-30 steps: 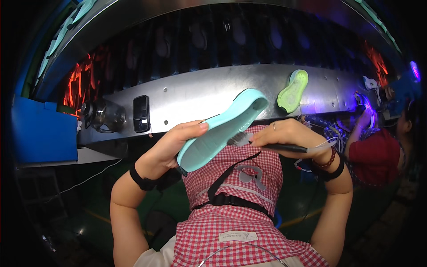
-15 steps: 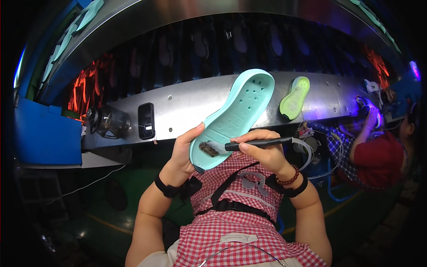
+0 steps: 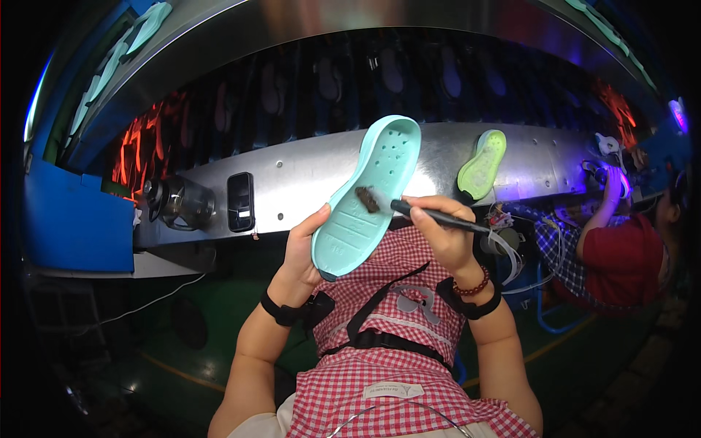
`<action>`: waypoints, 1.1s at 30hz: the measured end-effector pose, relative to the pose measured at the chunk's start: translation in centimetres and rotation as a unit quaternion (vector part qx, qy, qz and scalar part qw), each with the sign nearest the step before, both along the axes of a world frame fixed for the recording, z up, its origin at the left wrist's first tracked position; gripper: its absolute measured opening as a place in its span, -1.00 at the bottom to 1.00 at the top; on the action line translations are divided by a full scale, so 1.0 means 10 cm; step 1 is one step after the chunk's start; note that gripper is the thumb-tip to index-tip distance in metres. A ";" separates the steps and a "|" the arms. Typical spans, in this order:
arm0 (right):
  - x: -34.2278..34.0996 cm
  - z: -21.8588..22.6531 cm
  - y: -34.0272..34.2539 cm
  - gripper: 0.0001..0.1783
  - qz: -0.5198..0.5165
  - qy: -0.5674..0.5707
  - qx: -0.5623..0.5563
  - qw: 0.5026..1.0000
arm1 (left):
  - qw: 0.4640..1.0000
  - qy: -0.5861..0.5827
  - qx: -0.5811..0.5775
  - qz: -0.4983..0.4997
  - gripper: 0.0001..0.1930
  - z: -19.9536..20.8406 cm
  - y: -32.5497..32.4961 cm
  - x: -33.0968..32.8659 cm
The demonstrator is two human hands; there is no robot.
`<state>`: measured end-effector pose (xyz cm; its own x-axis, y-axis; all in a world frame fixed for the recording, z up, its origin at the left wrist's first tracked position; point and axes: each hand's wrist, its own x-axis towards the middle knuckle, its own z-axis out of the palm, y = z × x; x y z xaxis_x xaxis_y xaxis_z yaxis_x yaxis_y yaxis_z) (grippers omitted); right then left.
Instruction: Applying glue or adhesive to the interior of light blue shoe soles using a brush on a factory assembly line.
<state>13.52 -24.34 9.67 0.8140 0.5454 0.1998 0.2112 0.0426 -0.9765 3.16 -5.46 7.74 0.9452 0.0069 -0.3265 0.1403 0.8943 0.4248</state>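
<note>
The left hand (image 3: 298,248) is closed on the near end of a light teal shoe sole (image 3: 350,228), with the thumb over its left rim. The sole is held up in front of the apron (image 3: 401,350), tilted, its hollow inner side facing the person; the far end, with small holes, is seen over the table (image 3: 314,175).

The right hand (image 3: 449,241) is clamped on the black handle of a brush (image 3: 404,209), and a pale tube (image 3: 513,257) hangs at the back of this handle. The dark bristles (image 3: 367,199) appear to touch the inner face, about the middle of the sole.

In my judgement the brushing is in progress and not complete, because the brush is on the surface at this moment. Which parts are already covered and which remain, I cannot tell, since no coating is clearly visible.

Farther out, a yellow-green sole (image 3: 480,168) lies on the table, to the right, apart from both hands; whether it is already brushed, I cannot tell. A phone (image 3: 240,201) and a glass jug (image 3: 188,203) stay at the left side. At far right sits a co-worker (image 3: 621,252) in a red top.
</note>
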 end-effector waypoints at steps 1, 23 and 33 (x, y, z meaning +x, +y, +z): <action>0.04 -0.01 0.01 -0.81 -0.019 -0.010 -0.006 1.000 | 1.000 -0.003 0.002 0.005 -0.55 0.00 0.00 0.00; 0.18 -0.04 -0.42 -0.79 0.080 0.238 0.317 0.915 | 0.956 -0.205 0.161 0.132 -0.39 1.63 0.80 0.31; 0.23 -0.22 -0.41 -0.78 0.037 0.294 0.314 0.902 | 0.929 -0.079 0.030 0.359 -0.23 2.07 2.38 1.75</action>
<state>15.83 -28.43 7.51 0.8455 0.5329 0.0342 -0.3622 0.6194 -0.6965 20.64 18.37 28.42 0.7262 0.6681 -0.1621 -0.5524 0.7074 0.4409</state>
